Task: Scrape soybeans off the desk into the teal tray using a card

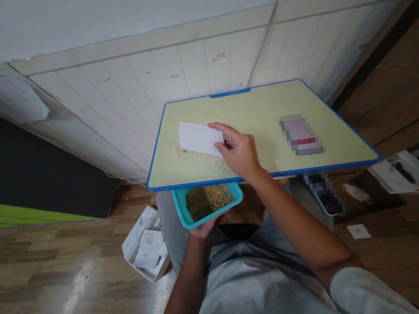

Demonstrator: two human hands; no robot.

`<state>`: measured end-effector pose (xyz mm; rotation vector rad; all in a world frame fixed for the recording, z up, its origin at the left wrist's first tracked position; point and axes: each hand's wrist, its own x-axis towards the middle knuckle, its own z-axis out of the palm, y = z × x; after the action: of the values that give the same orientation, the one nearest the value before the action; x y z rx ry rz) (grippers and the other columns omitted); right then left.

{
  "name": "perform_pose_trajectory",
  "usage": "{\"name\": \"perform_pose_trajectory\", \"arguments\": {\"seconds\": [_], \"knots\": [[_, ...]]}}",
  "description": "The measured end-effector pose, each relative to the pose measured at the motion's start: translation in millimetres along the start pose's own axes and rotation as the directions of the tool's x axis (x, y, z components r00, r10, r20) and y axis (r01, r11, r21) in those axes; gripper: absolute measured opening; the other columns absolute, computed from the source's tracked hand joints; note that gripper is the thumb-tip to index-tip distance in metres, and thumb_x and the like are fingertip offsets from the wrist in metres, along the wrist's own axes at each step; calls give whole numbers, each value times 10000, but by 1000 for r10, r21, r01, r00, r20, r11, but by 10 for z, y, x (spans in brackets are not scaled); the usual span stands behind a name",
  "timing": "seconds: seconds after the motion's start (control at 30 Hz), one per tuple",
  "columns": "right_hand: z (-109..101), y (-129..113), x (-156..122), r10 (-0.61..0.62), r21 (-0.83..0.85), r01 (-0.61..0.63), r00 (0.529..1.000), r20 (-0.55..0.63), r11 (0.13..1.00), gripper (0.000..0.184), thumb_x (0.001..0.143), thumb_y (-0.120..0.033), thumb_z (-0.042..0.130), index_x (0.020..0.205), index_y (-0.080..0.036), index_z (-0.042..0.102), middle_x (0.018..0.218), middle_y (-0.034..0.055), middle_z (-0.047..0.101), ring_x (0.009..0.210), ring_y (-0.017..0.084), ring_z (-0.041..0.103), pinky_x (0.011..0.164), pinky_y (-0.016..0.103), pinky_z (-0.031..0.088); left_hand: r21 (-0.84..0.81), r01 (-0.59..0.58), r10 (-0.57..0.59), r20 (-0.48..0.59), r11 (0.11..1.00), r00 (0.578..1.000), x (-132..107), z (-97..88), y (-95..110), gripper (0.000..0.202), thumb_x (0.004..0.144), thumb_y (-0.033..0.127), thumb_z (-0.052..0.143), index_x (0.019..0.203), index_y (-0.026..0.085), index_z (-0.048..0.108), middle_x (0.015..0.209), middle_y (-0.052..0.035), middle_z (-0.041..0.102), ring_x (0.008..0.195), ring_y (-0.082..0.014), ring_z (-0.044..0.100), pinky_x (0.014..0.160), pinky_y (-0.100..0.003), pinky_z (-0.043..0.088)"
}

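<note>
My right hand (243, 151) pinches a white card (199, 138) between thumb and fingers, tilted over the left part of the small table (261, 114). Pale grainy bits (213, 162) lie scattered on the tabletop just under and in front of the card. Below the table's near edge, my left hand (204, 228) supports a turquoise plastic tray (180, 213) from beneath, its fingers mostly hidden. Small round tan beans (220, 195) fill the tray's right side, with darker greenish ones (197, 206) at its left; the table edge covers the tray's far rim.
A pixelated flat object (302, 135) rests on the table's right side. On the floor stand an open white box (146, 265) with papers at left and a white tray (408, 172) at right. A wall (126, 85) borders the table's far side.
</note>
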<state>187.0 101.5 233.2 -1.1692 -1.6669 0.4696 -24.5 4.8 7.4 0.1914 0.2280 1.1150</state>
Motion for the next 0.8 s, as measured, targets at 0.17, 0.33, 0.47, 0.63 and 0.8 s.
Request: {"name": "perform_pose_trajectory", "arguments": {"seconds": [0.17,0.33,0.47,0.63,0.8], "knots": [[-5,13,-10,-4,9,4,1000,-8,1000,582,955,-137,631,1497,-316,749,1237,17,864,818,196,728,877,394,652,-4,2,-2,-19,1000,1000,4,14,2,746,1080,793,324,1502,355,757,1888,2,358,1803,-419,-16,1345,-857,6],[-78,-26,69,-18,-31,18,1000,-7,999,588,949,-119,612,1482,-318,760,1296,14,860,818,190,730,860,379,650,-6,1,-2,-44,1000,999,15,46,4,712,1086,770,349,1477,349,769,1877,-4,384,1804,-413,21,1351,-842,32],[-173,23,251,-47,-94,45,999,-20,995,577,941,-110,613,1459,-311,769,1212,-4,868,787,186,730,836,363,637,0,-2,2,-70,1000,998,12,112,-2,707,1092,752,351,1457,329,784,1885,-21,367,1798,-443,34,1336,-869,48],[-261,212,558,-72,-161,63,996,-52,985,580,921,-92,589,1430,-307,765,1188,-2,846,879,226,777,875,400,645,2,-19,19,-92,1000,996,1,230,-16,703,1085,748,384,1555,347,720,1891,-25,357,1800,-433,42,1361,-842,69],[-253,374,776,-78,-295,50,993,-85,954,575,926,-102,579,1432,-300,764,1180,28,845,1036,293,798,989,475,645,-11,-32,30,-129,999,991,-4,258,-17,690,1094,735,372,1515,341,753,1874,-19,395,1797,-426,89,1369,-828,90]]}}
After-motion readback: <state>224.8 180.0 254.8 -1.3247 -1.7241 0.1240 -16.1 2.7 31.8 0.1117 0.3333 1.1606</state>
